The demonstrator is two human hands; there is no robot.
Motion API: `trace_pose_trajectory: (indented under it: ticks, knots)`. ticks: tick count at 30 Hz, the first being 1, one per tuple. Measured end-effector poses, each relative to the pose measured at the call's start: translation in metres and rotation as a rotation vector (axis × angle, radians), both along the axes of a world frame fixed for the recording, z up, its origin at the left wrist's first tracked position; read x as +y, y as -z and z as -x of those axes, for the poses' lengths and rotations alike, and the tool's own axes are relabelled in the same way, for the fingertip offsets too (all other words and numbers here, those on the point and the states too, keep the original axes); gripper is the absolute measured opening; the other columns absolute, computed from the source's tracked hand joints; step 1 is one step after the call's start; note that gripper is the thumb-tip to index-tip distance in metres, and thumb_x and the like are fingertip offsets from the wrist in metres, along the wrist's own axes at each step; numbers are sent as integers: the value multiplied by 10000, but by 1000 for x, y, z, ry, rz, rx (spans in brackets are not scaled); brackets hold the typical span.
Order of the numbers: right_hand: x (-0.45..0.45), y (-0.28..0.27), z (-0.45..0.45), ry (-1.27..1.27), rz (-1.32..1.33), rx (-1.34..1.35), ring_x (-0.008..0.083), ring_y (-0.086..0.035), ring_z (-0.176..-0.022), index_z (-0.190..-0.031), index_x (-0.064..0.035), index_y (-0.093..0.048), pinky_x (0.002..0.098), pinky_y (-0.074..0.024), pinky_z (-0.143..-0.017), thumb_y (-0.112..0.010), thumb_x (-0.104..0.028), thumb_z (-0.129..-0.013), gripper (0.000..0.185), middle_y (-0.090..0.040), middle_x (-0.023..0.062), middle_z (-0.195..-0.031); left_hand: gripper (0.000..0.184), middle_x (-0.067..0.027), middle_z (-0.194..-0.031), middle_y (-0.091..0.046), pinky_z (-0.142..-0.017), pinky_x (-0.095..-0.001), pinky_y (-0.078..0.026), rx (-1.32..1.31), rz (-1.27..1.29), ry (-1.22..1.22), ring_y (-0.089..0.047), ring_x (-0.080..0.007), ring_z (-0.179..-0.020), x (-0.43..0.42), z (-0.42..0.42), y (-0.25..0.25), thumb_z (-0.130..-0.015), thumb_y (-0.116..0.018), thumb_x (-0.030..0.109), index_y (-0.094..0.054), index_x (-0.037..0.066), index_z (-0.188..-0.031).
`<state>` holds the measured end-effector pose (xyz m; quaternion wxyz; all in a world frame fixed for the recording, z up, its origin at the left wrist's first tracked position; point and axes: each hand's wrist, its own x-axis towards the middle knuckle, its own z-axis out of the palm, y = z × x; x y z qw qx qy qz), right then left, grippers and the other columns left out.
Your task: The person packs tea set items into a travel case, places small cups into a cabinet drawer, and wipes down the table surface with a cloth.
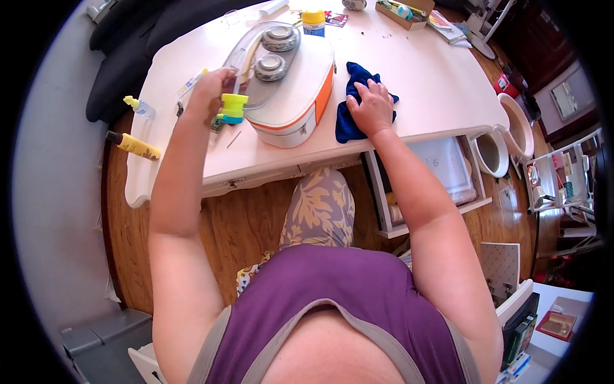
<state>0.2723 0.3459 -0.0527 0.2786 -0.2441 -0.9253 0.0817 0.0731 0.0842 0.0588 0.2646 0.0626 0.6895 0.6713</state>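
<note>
A nudge from the left hand (pixel 210 91) could tip the yellow-green container (pixel 234 102) near the worktop's (pixel 435 83) front edge. That hand reaches into the upper left with bent fingers, their grip unclear, while the right hand (pixel 371 107) lies palm-down, fingers spread, on the blue cloth (pixel 346 128), upper centre-right of the frame

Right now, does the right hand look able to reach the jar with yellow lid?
Probably yes, with some stretch. The right hand lies on the blue cloth, and the tabletop to the right of the case looks free up to the jar.
</note>
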Motion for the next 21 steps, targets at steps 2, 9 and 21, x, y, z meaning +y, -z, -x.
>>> trace_pose_trajectory:
  ticks: [2,9,21]
  knots:
    - [0,-1,1,-1,-3,3,324,-410,-1238,-1194,-159,-611,462,-314,-1025,-550,-386,-823,439,-499,126,-1297,184,-89,-792,-595,-661,-368,-525,4,-4,-28,-610,-240,-695,-27,13,-1,-882,-484,175,-564,13,-912]
    - [1,2,3,-2,-19,-12,326,-415,-1232,-1188,-163,-604,463,-324,-1015,-533,-403,-834,434,-505,114,-1299,216,-107,-860,-646,-707,-418,-541,-22,-26,-128,-636,-269,-752,-128,43,43,-870,-508,176,-590,-3,-959]
    - [22,6,3,-111,78,175,353,-399,-1244,-1218,-110,-574,467,-281,-1049,-513,-461,-880,491,-485,170,-1312,205,-121,-862,-649,-676,-430,-546,-147,-188,-273,-616,-258,-692,-147,45,129,-884,-515,180,-585,5,-965]
